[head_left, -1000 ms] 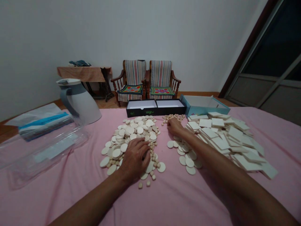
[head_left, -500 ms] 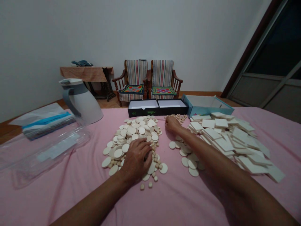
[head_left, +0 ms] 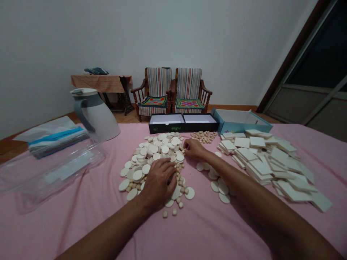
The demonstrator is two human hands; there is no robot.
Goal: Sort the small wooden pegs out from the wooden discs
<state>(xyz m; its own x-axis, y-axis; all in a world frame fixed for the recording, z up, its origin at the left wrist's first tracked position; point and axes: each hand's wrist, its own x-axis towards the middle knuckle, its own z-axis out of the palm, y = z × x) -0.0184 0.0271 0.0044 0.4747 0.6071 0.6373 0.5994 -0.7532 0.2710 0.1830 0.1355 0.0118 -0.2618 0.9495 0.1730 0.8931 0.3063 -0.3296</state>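
Observation:
My left hand [head_left: 160, 180] lies palm down on a mixed pile of round white discs [head_left: 154, 149] and small wooden cubes [head_left: 180, 169]. Its fingers are apart and slightly bent, with the thumb lowered toward the pieces. At the pile's right edge, my right hand [head_left: 195, 148] has its fingertips pinched together low over the pieces. Whatever sits between those fingertips is too small to make out. Beyond the right hand is a separate heap of small wooden cubes [head_left: 204, 137]. Under the right forearm lies a smaller group of white discs [head_left: 222, 187], partly covered.
Square white tiles [head_left: 261, 167] are heaped on the right. A black divided box [head_left: 168, 128] and a light blue box [head_left: 244, 127] stand behind. On the left are a white jug [head_left: 101, 121], a blue-and-clear package [head_left: 56, 141] and a clear plastic tray [head_left: 67, 169] on pink cloth [head_left: 103, 224].
My right hand has moved left and toward me, from the heap of cubes to the edge of the mixed pile. The left hand stays in place; the view has shifted slightly.

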